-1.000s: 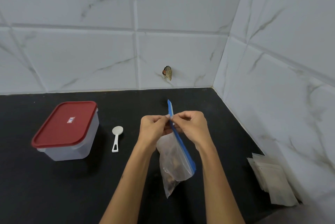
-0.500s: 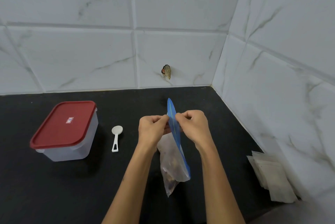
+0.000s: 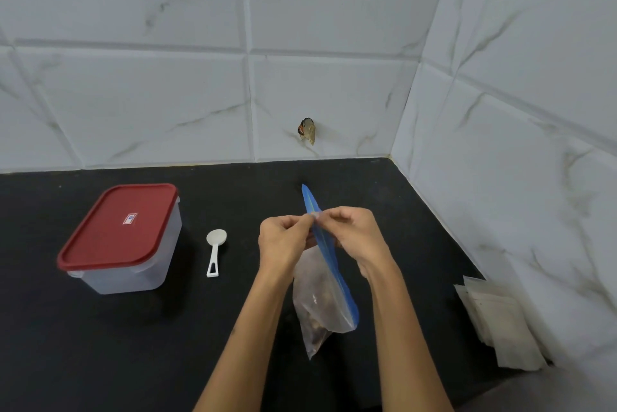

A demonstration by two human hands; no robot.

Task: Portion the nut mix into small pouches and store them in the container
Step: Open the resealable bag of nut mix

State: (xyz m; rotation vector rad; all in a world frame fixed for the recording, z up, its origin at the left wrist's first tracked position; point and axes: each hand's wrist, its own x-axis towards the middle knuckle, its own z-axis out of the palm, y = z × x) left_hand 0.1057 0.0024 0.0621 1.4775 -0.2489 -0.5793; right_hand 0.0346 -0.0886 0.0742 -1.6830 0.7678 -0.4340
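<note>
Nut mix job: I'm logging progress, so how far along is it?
Nothing is portioned yet. In hand: the left hand and right hand pinch the blue zip strip of the clear plastic nut bag. Left: the flat white pouches lie unfilled, the white plastic scoop untouched, the red-lidded clear container closed.

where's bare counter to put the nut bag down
Bare counter lies behind the hands up to the wall corner, and between spoon and left hand. The right edge by the pouches is crowded.
</note>
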